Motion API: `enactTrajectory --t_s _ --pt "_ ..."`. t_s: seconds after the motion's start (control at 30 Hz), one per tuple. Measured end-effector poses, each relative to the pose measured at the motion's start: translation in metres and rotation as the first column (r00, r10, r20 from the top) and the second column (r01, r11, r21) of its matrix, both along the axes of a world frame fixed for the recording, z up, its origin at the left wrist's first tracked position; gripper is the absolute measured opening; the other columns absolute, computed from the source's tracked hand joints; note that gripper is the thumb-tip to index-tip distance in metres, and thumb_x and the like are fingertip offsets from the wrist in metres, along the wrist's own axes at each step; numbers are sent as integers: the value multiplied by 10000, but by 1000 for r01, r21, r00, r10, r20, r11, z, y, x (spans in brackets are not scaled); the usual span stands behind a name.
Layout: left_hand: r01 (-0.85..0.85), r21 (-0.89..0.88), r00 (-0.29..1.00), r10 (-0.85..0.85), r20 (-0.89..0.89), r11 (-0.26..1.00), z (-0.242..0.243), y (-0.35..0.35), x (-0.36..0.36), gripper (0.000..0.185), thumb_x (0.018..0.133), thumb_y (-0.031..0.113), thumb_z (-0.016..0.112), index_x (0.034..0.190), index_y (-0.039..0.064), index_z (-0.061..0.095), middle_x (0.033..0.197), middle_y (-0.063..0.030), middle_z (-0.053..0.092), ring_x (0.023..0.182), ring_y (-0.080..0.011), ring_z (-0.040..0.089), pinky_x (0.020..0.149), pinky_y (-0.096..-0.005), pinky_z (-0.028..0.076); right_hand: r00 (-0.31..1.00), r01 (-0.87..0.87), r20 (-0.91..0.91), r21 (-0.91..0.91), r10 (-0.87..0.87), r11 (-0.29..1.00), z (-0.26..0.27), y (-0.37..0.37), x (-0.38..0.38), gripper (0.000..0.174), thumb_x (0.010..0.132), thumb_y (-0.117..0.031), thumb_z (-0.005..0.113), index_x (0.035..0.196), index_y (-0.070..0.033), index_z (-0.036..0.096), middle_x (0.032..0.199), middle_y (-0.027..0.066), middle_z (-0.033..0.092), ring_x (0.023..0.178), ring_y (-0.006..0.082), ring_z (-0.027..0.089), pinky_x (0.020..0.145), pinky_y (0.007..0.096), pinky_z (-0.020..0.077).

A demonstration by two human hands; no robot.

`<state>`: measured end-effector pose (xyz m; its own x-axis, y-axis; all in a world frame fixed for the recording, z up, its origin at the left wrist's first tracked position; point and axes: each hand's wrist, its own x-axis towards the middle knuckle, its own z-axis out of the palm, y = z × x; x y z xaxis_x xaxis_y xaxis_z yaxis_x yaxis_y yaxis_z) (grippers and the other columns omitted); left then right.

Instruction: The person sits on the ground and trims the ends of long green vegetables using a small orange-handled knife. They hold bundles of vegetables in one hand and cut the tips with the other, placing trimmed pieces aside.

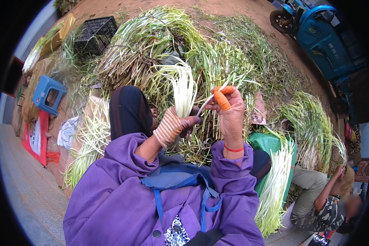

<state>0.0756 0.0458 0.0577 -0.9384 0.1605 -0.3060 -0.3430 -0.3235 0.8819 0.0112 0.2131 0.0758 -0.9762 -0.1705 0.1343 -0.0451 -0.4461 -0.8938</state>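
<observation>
My left hand, in a striped knit glove with dark fingertips, is closed around a bunch of pale blanched stalks, perhaps garlic chives. They stand up from the fist and their tips droop left. To its right, my right hand wears orange finger cots and pinches a single white stalk, whose lower end meets my left thumb. Green leaf ends fan out past the right fingers. Just beyond both hands lies a large heap of untrimmed green stalks. A second heap with brownish root ends lies farther left.
Pale stalks lie to my left; more rest on a green bundle at my right. A blue stool, black crate and blue three-wheeler stand around. A co-worker sits at right, holding stalks.
</observation>
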Motion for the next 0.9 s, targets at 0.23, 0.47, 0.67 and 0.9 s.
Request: enactTrajectory --t_s 0.23,0.47,0.67,0.9 --pt "-182 142 979 193 -69 973 -2 -14 -8 214 868 136 663 1045 20 629 759 -35 667 464 -56 504 378 -197 355 983 -173 141 482 119 859 6 -3 12 365 960 -207 586 1259 -11 512 1144 96 628 712 103 618 538 187 486" --pt "-231 153 951 256 -173 961 4 -35 -26 243 897 159 643 1077 4 589 831 -85 686 451 -56 505 381 -191 354 875 -485 248 452 417 749 -25 -16 57 220 981 -222 565 1024 -11 611 823 -2 625 726 46 559 596 219 475" --pt "-166 59 982 171 -81 984 -4 -23 -12 277 892 233 673 1043 11 602 774 -57 678 441 -58 492 393 -183 350 892 -443 267 367 364 818 -37 -12 63 214 996 -219 533 990 -15 596 769 -12 582 627 56 534 561 205 450" --pt "-393 129 899 410 -156 911 10 -49 -53 187 895 184 657 949 8 625 703 -80 680 387 -69 485 338 -197 338 866 -477 358 387 348 789 -51 -2 95 252 997 -239 534 905 -25 630 604 -35 505 505 36 459 455 207 360"
